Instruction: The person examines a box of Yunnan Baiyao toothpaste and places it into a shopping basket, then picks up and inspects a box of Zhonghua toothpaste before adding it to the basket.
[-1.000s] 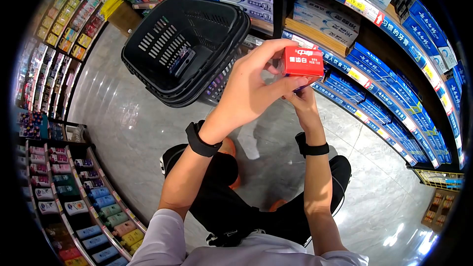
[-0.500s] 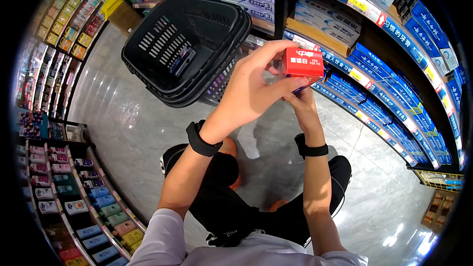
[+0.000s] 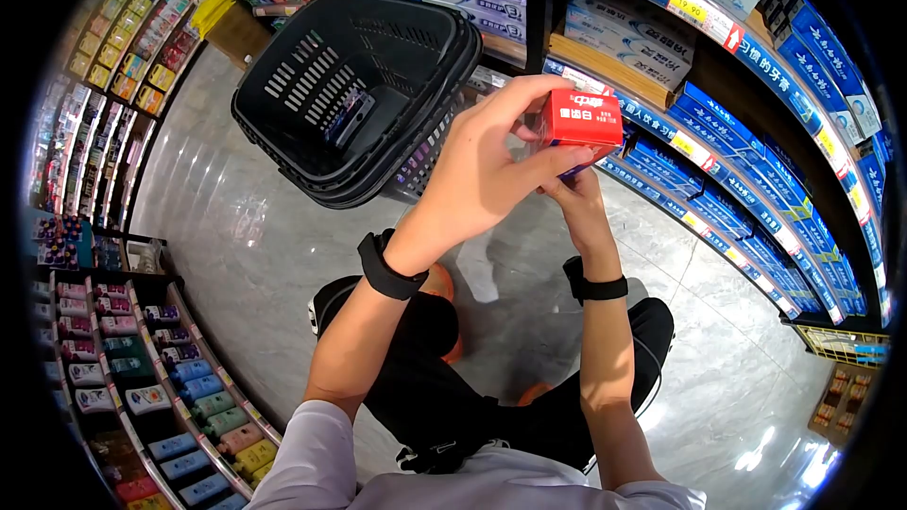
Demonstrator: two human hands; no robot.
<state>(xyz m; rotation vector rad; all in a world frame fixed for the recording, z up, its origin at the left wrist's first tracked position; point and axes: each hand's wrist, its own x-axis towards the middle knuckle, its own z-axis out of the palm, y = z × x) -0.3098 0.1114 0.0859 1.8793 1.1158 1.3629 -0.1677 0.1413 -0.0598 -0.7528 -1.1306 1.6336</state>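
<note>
A red toothpaste box [image 3: 584, 119] with white lettering is held up in front of the shelves, its small end facing me. My left hand [image 3: 491, 156] grips it from the left side, thumb along the lower edge and fingers behind it. Below, my right hand [image 3: 584, 212] closes on the underside of the box, its fingertips partly hidden by the box and my left thumb. To the left of my hands stands a black shopping basket [image 3: 406, 61], apparently stacked with another one. A small purple-and-white package [image 3: 350, 117] shows at the basket's bottom.
Curved shelves of blue toothpaste boxes [image 3: 727, 137] rise close on the right. More boxed toothpaste [image 3: 472, 0] lies on the shelf behind the basket. Racks of bottles [image 3: 189, 387] line the left. Grey tiled floor [image 3: 236, 227] lies under my bent legs.
Almost nothing differs. The red box has tilted or shifted very slightly, and both hands keep their hold on it.
</note>
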